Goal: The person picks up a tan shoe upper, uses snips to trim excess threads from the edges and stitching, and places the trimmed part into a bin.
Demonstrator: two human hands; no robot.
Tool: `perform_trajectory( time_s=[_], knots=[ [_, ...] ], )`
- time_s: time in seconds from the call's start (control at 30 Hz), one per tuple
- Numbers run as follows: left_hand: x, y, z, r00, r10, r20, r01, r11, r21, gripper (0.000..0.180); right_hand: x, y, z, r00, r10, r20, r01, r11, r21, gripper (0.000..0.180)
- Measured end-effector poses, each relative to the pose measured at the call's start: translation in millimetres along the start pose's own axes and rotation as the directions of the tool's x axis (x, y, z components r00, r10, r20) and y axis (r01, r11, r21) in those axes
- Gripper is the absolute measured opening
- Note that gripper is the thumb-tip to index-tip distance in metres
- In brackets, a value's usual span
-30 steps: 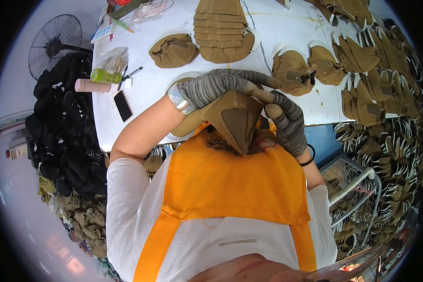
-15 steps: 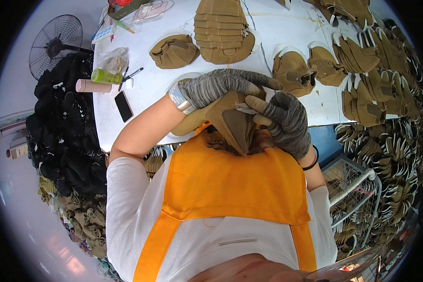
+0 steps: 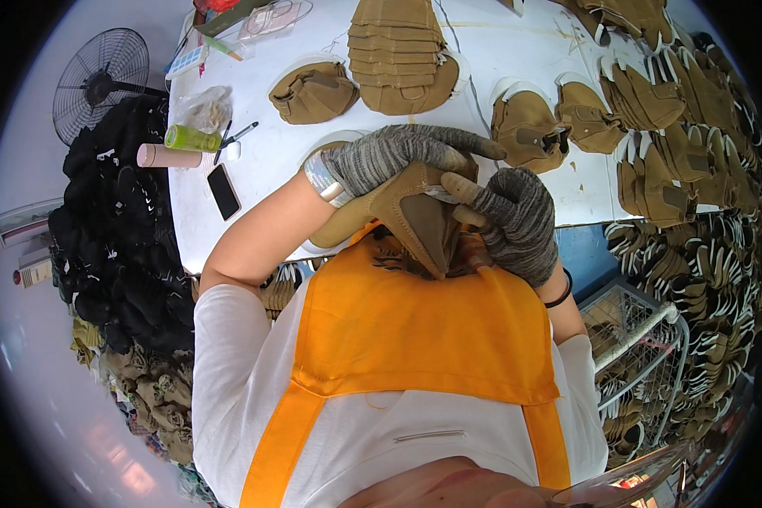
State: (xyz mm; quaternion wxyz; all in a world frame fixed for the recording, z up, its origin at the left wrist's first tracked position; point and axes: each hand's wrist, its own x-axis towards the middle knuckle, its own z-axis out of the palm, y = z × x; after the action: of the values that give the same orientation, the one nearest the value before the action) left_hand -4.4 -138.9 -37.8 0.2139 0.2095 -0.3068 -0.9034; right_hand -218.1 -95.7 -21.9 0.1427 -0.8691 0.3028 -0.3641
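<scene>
A brown shoe upper (image 3: pixel 415 222) with a stitched edge is held up against my orange apron (image 3: pixel 423 330). My left hand (image 3: pixel 406 157), in a grey fingerless-tipped knit glove, bends over its far side, with fingers wrapped onto it. My right hand (image 3: pixel 508 216), gloved alike, is closed at the right of the upper. Between its thumb and fingers shows a small pale metallic piece (image 3: pixel 442 194), too small to name for certain; it touches the upper. Behind my left wrist lies another brown upper (image 3: pixel 343 222), partly hidden by my arm.
On the white table (image 3: pixel 271 190) stand a stack of brown uppers (image 3: pixel 398 51), a single upper (image 3: pixel 313 93), a phone (image 3: pixel 223 191), a pink bottle (image 3: pixel 168 156) and a green roll (image 3: pixel 182 136). More uppers (image 3: pixel 652 93) crowd the right. A wire cart (image 3: pixel 643 339) stands below; a fan (image 3: pixel 102 85) at left.
My right hand has shifted very slightly at the edge of the upper, with the small pale piece. The left hand stays nearly still.
</scene>
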Motion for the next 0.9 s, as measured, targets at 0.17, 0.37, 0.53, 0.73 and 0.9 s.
perform_trajectory(
  time_s=[0.17,0.37,0.53,0.73,0.9],
  knots=[
    [0,1,0,0.998,0.052,-0.018,-0.048,0.98,0.192,0.057,3,-3,-5,1.0,0.002,0.004,-0.002,1.0,-0.001,0.043],
    [-2,6,15,0.997,0.022,-0.073,-0.012,0.991,0.131,0.052,-2,0,-1,0.998,0.056,0.034,-0.059,0.995,0.076,0.041],
    [0,2,7,0.997,0.07,-0.033,-0.064,0.987,0.15,0.052,-9,8,8,0.993,0.074,0.086,-0.096,0.955,0.281,0.03],
    [-2,3,13,0.995,0.057,-0.076,-0.05,0.995,0.09,0.052,-9,21,12,0.994,-0.101,0.048,0.073,0.912,0.403,0.018],
    [-5,11,11,0.987,0.146,-0.062,-0.126,0.96,0.25,0.054,10,-3,0,0.81,0.453,0.372,-0.555,0.385,0.738,0.035]
  ],
)
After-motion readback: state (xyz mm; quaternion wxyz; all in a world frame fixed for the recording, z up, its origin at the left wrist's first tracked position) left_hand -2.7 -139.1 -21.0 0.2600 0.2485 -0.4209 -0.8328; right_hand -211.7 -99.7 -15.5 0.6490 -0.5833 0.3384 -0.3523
